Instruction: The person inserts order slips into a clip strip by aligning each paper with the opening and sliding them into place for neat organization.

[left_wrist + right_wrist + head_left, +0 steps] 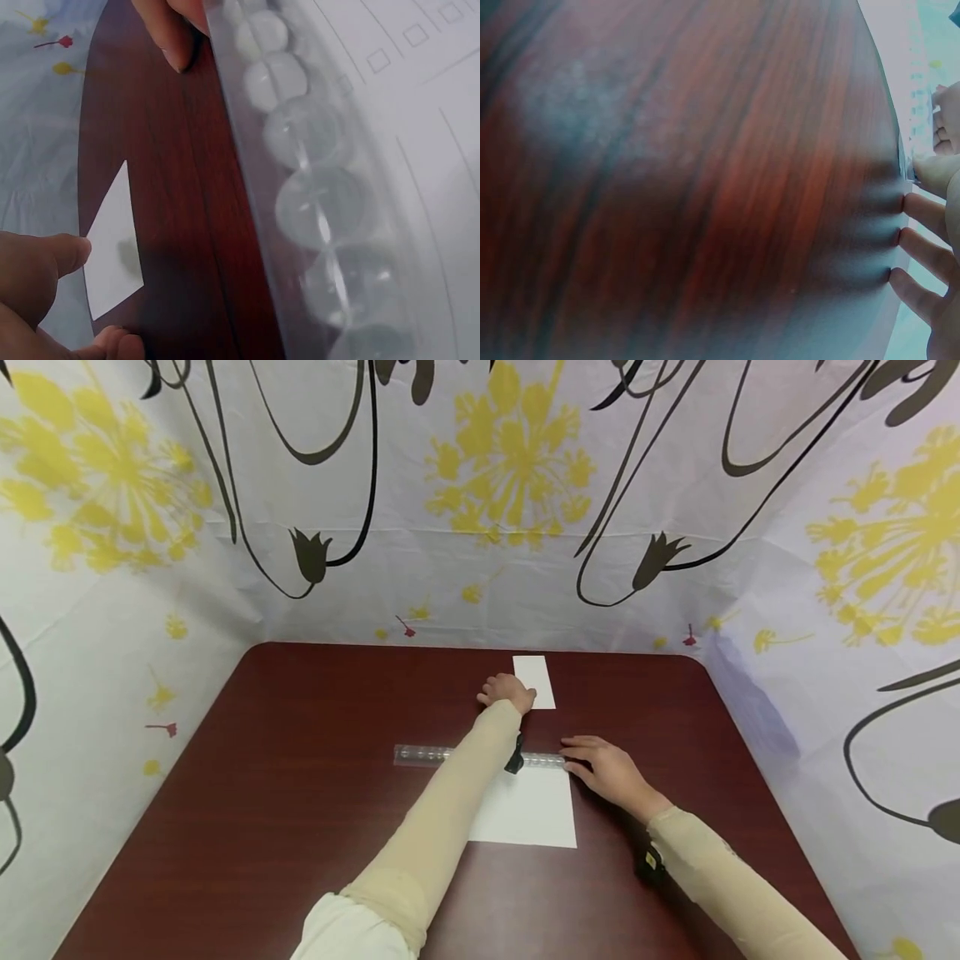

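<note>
A long clear plastic strip [420, 755] with a row of round bubbles lies across the table, along the far side of a white sheet [528, 810]. In the left wrist view, the sheet shows printed lines and small squares. My left hand [507, 692] reaches beyond the strip to a small white card [537, 683] near the back edge. Its thumb is at the card's edge; whether it touches is hard to tell. My right hand [607, 770] is at the strip's right end, its thumb against the end and its spread fingers on the table in the right wrist view.
The dark red wooden table [300, 827] has rounded far corners. Patterned cloth [465, 585] with yellow flowers hangs around its back and sides. A dark wrist device [651, 862] sits under the right forearm, and another [515, 756] under the left wrist, above the strip.
</note>
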The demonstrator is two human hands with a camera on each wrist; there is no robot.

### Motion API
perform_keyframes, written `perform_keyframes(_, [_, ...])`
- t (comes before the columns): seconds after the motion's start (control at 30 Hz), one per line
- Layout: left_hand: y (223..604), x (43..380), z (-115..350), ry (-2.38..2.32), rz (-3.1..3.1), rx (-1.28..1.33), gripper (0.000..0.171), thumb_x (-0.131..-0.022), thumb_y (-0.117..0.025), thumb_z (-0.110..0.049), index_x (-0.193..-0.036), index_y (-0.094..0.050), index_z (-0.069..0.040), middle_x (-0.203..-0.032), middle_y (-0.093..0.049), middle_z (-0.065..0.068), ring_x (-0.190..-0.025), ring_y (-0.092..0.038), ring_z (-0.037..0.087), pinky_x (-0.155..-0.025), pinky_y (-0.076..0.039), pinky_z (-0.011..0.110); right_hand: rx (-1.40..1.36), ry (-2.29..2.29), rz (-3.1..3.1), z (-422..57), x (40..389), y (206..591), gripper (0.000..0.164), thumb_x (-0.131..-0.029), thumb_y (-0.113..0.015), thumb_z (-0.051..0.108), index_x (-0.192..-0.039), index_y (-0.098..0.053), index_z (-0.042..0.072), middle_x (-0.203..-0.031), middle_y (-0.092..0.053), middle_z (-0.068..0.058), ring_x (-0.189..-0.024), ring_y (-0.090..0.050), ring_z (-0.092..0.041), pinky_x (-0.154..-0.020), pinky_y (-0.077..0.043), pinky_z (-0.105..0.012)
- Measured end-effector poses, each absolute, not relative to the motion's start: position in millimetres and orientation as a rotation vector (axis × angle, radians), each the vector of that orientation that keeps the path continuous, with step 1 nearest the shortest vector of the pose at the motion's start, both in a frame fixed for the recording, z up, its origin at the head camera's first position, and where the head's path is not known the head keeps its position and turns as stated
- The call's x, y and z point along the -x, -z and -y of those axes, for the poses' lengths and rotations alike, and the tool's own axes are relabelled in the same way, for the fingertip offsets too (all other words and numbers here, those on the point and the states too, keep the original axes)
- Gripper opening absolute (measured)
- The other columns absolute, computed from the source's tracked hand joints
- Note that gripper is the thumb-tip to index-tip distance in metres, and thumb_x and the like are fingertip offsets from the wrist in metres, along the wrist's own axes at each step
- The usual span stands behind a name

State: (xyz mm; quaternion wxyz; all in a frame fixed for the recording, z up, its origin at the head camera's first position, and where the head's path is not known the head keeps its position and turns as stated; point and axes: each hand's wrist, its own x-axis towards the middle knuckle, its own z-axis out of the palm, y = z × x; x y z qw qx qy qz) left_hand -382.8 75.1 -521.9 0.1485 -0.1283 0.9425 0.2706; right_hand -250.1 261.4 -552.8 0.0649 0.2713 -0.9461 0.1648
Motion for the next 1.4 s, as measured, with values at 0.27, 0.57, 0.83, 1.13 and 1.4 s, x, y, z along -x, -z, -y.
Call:
perform_keyframes(0.27, [532.7, 385.4, -85.2, -0.888, -2.778, 0.458, 0.079, -0.09, -0.065, -0.054, -0.142, -0.043, 0.003, -0.138, -0.049, 0.019, -0.128, -0.046, 0.035, -0.105, -0.036, 0.051, -0.81, -0.494, 2.841, -261.2, 250.0, 553.2, 0.031, -0.093, -0.068, 0.027, -0.12, -0.073, 0.012, -0.134, -0.066, -0.007, -0.127, -0.06, -0.027, -0.097, -0.054, -0.049])
perform_keyframes(0.57, [539.6, 387.6, -85.5, -0.762, -2.87, 0.511, 0.086, -0.084, -0.07, -0.058, -0.14, -0.044, 0.001, -0.138, -0.051, 0.017, -0.125, -0.049, 0.032, -0.103, -0.04, 0.049, -0.808, -0.512, 2.865, -260.3, 248.8, 557.0, 0.032, -0.095, -0.067, 0.029, -0.122, -0.072, 0.013, -0.136, -0.064, -0.006, -0.13, -0.058, -0.026, -0.098, -0.054, -0.049])
perform_keyframes(0.83, [533.5, 389.0, -85.1, -0.584, -2.959, 0.499, 0.08, -0.081, -0.074, -0.057, -0.136, -0.052, -0.002, -0.139, -0.052, 0.015, -0.125, -0.051, 0.03, -0.099, -0.046, 0.047, -0.807, -0.515, 2.837, -260.8, 250.9, 556.1, 0.031, -0.094, -0.068, 0.027, -0.121, -0.072, 0.013, -0.135, -0.065, -0.006, -0.129, -0.059, -0.028, -0.099, -0.053, -0.049])
perform_keyframes(1.13, [529.7, 389.3, -84.3, -0.557, -2.958, 0.548, 0.039, -0.09, -0.07, -0.026, -0.12, -0.063, -0.003, -0.124, -0.06, 0.014, -0.112, -0.057, 0.029, -0.092, -0.049, 0.045, -0.818, -0.511, 2.827, -260.3, 249.4, 553.8, 0.032, -0.092, -0.07, 0.025, -0.121, -0.072, 0.011, -0.134, -0.065, -0.009, -0.128, -0.059, -0.03, -0.098, -0.053, -0.051])
perform_keyframes(1.4, [530.4, 388.5, -80.6, -0.519, -2.937, 0.518, 0.041, -0.09, -0.069, -0.028, -0.121, -0.063, -0.003, -0.123, -0.061, 0.015, -0.111, -0.057, 0.029, -0.089, -0.051, 0.045, -0.805, -0.51, 2.842, -259.7, 249.4, 553.6, 0.031, -0.093, -0.069, 0.026, -0.121, -0.072, 0.013, -0.135, -0.065, -0.007, -0.128, -0.059, -0.028, -0.097, -0.054, -0.05])
